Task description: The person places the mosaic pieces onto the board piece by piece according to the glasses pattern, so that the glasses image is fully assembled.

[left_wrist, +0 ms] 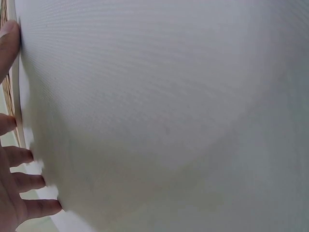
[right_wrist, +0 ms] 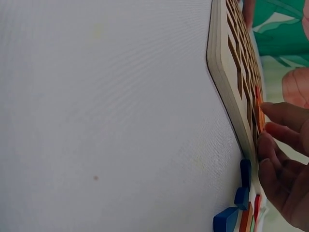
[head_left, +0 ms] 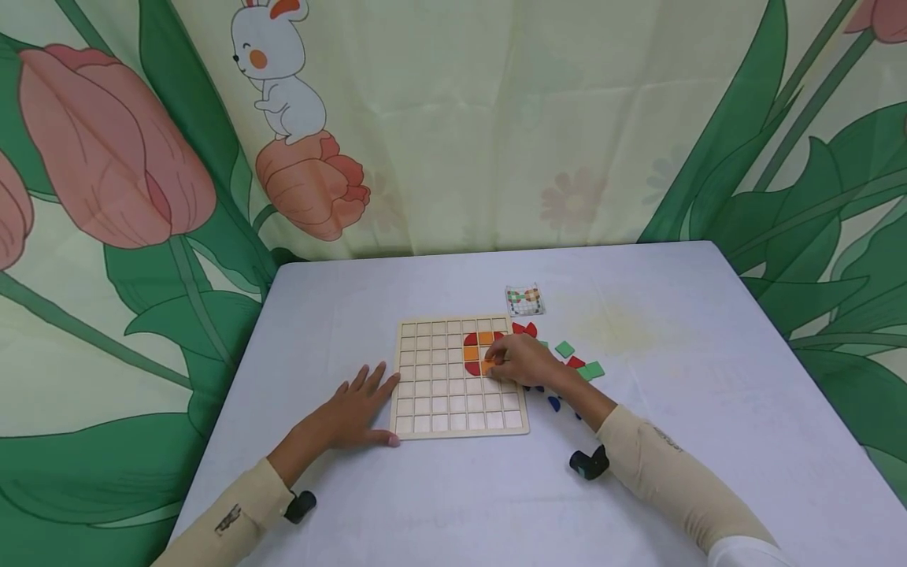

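A pale wooden grid board (head_left: 439, 394) lies on the white table (head_left: 453, 504); its edge also shows in the right wrist view, board (right_wrist: 223, 72). Red and orange tiles (head_left: 476, 346) fill a few cells near its upper right. My right hand (head_left: 520, 361) reaches over that corner and pinches an orange tile (head_left: 487, 366) against the board with curled fingertips (right_wrist: 270, 140). My left hand (head_left: 354, 409) lies flat with straight fingers (left_wrist: 24, 157) against the board's left edge, holding nothing.
Loose green (head_left: 564, 349), red (head_left: 524, 328) and blue tiles (right_wrist: 227, 220) lie on the table right of the board. A small pattern card (head_left: 524, 300) sits behind them. A flower-printed curtain (head_left: 453, 118) hangs close behind the table's far edge.
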Tool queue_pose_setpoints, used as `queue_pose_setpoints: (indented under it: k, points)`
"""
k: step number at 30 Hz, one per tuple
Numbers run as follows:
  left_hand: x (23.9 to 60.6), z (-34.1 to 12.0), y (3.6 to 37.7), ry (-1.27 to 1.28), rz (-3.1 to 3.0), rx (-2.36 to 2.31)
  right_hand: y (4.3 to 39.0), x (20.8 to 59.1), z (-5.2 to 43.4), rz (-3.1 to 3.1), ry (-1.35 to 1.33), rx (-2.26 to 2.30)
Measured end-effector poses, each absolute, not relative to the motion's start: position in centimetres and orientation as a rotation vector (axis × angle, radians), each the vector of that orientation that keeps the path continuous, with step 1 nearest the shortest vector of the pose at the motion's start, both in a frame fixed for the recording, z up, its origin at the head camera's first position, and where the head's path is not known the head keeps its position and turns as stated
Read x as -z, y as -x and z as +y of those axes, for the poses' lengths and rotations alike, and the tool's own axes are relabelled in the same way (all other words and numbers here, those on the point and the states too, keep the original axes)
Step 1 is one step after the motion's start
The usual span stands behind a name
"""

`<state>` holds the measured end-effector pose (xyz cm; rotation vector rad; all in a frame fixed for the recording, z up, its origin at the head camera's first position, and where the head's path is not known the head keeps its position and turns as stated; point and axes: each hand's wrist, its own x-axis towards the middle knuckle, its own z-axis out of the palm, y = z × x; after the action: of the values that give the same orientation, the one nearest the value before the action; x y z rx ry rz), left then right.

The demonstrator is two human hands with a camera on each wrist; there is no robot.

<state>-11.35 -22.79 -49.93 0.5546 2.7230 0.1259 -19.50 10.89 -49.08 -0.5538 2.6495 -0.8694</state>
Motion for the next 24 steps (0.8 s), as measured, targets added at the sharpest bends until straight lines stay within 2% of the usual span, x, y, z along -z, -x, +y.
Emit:
queue_pose_setpoints:
  k: [11,24]
  points:
    - [49.7,-22.7,11.1,-0.558,2.724,-0.132,19.4,49.0,13.9,2.507,0.737,1.048]
    - [49.8,-22.7,11.1,-0.559,2.729,-0.115,19.2,49.4,19.4,2.559,0.491,1.155]
